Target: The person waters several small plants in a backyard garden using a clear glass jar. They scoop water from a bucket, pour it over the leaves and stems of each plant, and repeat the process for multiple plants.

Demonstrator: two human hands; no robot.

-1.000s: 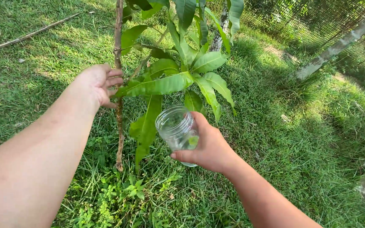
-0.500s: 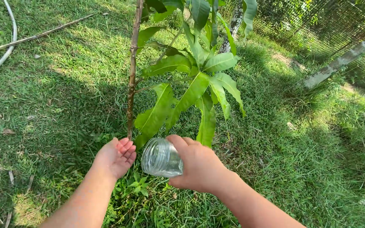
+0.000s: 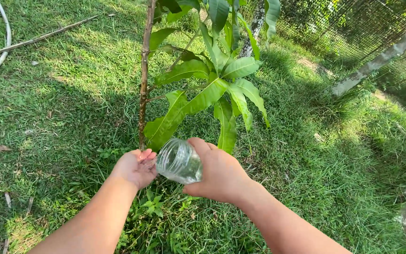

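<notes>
Jar (image 3: 179,162) of clear ribbed plastic, tipped low beside the sapling stem (image 3: 143,89), looks light, thin-walled and likely slick when wet, so the right hand (image 3: 217,171) wraps its base while the left hand (image 3: 135,167) cups open at its mouth.

Harsh daylight from upper left, deep shadow across the grass (image 3: 62,131), sharp focus, slight wide-angle edge stretch.

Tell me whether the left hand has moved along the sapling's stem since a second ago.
Yes. The left hand has dropped from mid-height on the thin brown stem to near its base, now cupped at the mouth of the clear jar.
</notes>
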